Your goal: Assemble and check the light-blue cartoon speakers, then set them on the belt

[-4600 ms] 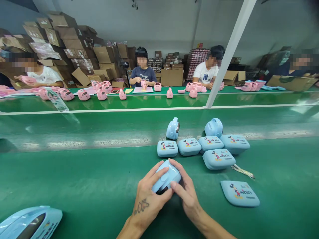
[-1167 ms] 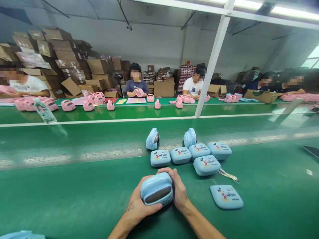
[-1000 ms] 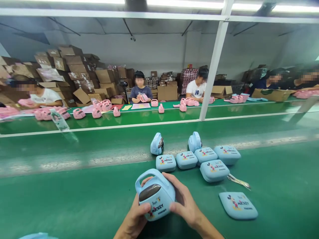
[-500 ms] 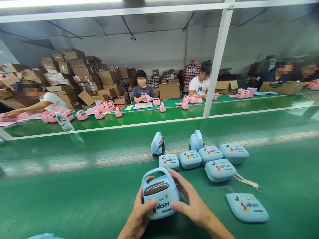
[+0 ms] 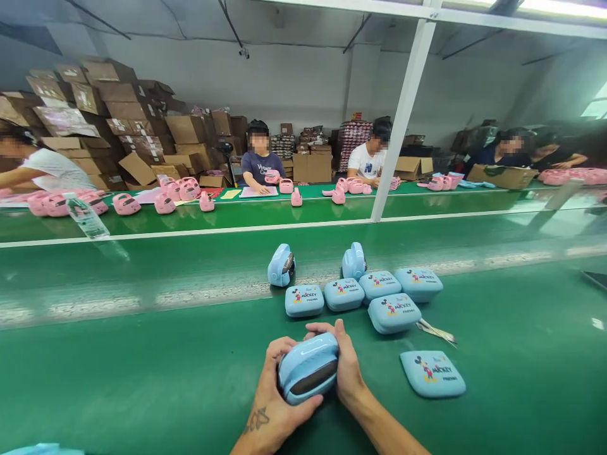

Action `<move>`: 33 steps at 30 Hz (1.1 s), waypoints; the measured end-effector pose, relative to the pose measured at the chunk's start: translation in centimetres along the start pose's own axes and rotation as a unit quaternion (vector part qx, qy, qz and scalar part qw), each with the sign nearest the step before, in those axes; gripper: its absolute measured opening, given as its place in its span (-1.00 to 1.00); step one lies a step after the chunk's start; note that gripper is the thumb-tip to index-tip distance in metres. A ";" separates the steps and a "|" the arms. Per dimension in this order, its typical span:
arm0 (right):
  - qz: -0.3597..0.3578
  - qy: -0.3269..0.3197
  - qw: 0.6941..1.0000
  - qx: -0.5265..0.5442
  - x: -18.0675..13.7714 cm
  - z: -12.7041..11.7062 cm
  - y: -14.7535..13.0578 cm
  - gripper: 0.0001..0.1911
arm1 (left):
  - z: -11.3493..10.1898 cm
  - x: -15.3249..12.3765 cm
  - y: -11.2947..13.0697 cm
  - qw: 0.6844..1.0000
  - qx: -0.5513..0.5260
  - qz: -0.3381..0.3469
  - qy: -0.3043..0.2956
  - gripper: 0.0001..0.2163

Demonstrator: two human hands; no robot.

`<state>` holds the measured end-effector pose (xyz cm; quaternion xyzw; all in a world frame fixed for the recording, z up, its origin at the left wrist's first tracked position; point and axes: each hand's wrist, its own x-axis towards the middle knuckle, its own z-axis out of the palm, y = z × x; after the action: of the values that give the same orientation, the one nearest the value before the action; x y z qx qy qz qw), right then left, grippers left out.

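Note:
A light-blue plastic case with a carry handle and a dark oval window (image 5: 310,370) is held between both hands over the green bench, its handle side tipped up toward me. My left hand (image 5: 277,395) wraps its left side, thumb along the lower edge. Against the right side presses my right hand (image 5: 348,366), its fingers behind the case. Just beyond lie several blue Mickey-printed case shells, one (image 5: 304,301) nearest the hands. A single printed panel (image 5: 433,374) lies flat to the right. Two handled blue cases (image 5: 281,265) stand on edge farther back.
Thin metal tweezers (image 5: 437,332) lie beside the shells. A clear plastic bottle (image 5: 86,216) leans at the left. Across the green line (image 5: 213,234), several co-workers sit among pink cases (image 5: 180,188) and stacked cartons (image 5: 118,95). A white post (image 5: 403,120) rises in the middle.
Both hands have tilted the blue case, so its printed front has turned out of sight and its handle side faces up. The view has swung slightly right.

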<state>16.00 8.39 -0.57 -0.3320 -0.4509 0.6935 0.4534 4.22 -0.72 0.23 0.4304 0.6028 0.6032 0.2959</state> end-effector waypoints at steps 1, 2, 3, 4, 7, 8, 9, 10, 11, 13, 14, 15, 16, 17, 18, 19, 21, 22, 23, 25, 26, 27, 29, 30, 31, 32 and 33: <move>-0.007 0.013 1.000 -0.013 0.0 0.1 0.1 -0.10 | 0.1 -0.1 0.1 1.000 0.020 0.002 -0.014 -0.37; -0.013 0.018 0.999 -0.023 -0.1 0.1 0.1 -0.10 | 0.0 -0.1 0.2 0.999 0.039 -0.007 -0.037 -0.33; -0.017 0.016 0.999 -0.031 -0.2 0.1 0.1 -0.11 | -0.2 0.0 0.5 0.996 0.057 -0.024 -0.063 -0.29; -0.020 0.015 0.999 -0.038 -0.3 0.2 0.0 -0.13 | -0.4 0.1 0.8 0.993 0.073 -0.041 -0.087 -0.27; -0.031 0.016 0.998 -0.057 -0.5 0.3 -0.4 -0.18 | -1.0 0.5 1.6 0.985 0.114 -0.065 -0.115 -0.30; -0.033 0.015 0.997 -0.062 -0.6 0.4 -0.5 -0.19 | -1.2 0.5 1.8 0.983 0.123 -0.069 -0.114 -0.31; -0.035 0.014 0.997 -0.067 -0.7 0.5 -0.5 -0.20 | -1.2 0.5 2.0 0.982 0.130 -0.072 -0.114 -0.32; -0.037 0.013 0.997 -0.072 -0.7 0.5 -0.6 -0.21 | -1.3 0.5 2.1 0.981 0.135 -0.073 -0.116 -0.34; -0.038 0.013 0.996 -0.076 -0.7 0.5 -0.6 -0.21 | -1.3 0.4 2.3 0.980 0.140 -0.075 -0.122 -0.36; -0.038 0.012 0.996 -0.085 -0.8 0.4 -0.4 -0.21 | -1.2 0.1 2.3 0.977 0.146 -0.082 -0.129 -0.38; -0.036 0.013 0.995 -0.088 -0.9 0.2 -0.2 -0.22 | -1.1 -0.1 2.3 0.977 0.149 -0.085 -0.126 -0.38; -0.034 0.016 0.995 -0.090 -1.0 0.0 0.0 -0.22 | -1.1 -0.3 2.2 0.978 0.151 -0.087 -0.117 -0.38; -0.032 0.022 0.995 -0.090 -1.1 -0.2 0.4 -0.22 | -1.0 -0.5 2.2 0.979 0.149 -0.088 -0.105 -0.37; -0.031 0.030 0.995 -0.088 -1.2 -0.4 0.8 -0.23 | -0.9 -0.7 2.1 0.981 0.148 -0.087 -0.091 -0.37; -0.031 0.040 0.995 -0.088 -1.3 -0.6 1.2 -0.24 | -0.8 -0.8 2.0 0.983 0.145 -0.085 -0.075 -0.38; -0.032 0.050 0.994 -0.089 -1.4 -0.8 1.6 -0.25 | -0.6 -0.8 2.0 0.985 0.141 -0.083 -0.062 -0.38; -0.033 0.070 0.993 -0.095 -1.4 -0.9 2.2 -0.26 | -0.4 -0.8 1.8 0.986 0.135 -0.079 -0.049 -0.38; -0.033 0.078 0.992 -0.099 -1.3 -0.8 2.4 -0.27 | -0.4 -0.7 1.8 0.987 0.135 -0.076 -0.048 -0.39; -0.034 0.086 0.991 -0.102 -1.1 -0.6 2.4 -0.27 | -0.3 -0.6 1.6 0.987 0.135 -0.071 -0.050 -0.40; -0.031 0.091 0.990 -0.099 -0.7 -0.3 2.1 -0.27 | -0.3 -0.5 1.3 0.987 0.132 -0.064 -0.071 -0.42; -0.026 0.085 0.993 -0.084 -0.4 -0.2 1.8 -0.28 | -0.4 -0.4 1.0 0.987 0.122 -0.066 -0.084 -0.42; -0.018 0.072 0.995 -0.060 -0.2 -0.2 1.4 -0.30 | -0.7 -0.2 0.7 0.988 0.101 -0.072 -0.089 -0.42; 0.003 0.043 0.999 -0.018 0.3 -0.7 0.6 -0.36 | -1.8 0.7 0.4 0.994 0.036 -0.098 -0.045 -0.40; 0.007 0.035 0.999 -0.017 0.5 -1.2 0.2 -0.38 | -2.6 1.5 0.4 0.994 0.005 -0.111 0.006 -0.37; 0.004 0.031 0.999 -0.037 0.8 -1.8 -0.1 -0.40 | -3.6 2.7 0.6 0.990 -0.020 -0.118 0.069 -0.34; -0.006 0.033 0.996 -0.078 1.0 -2.4 -0.3 -0.44 | -4.7 4.2 0.9 0.984 -0.029 -0.117 0.131 -0.33; -0.022 0.033 0.990 -0.133 1.3 -3.0 -0.5 -0.50 | -5.9 6.1 1.2 0.977 -0.023 -0.105 0.186 -0.32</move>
<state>18.27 10.63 -1.25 -0.4019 -0.5316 0.6056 0.4348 -3.55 1.68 3.02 0.2380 0.6752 0.6517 0.2503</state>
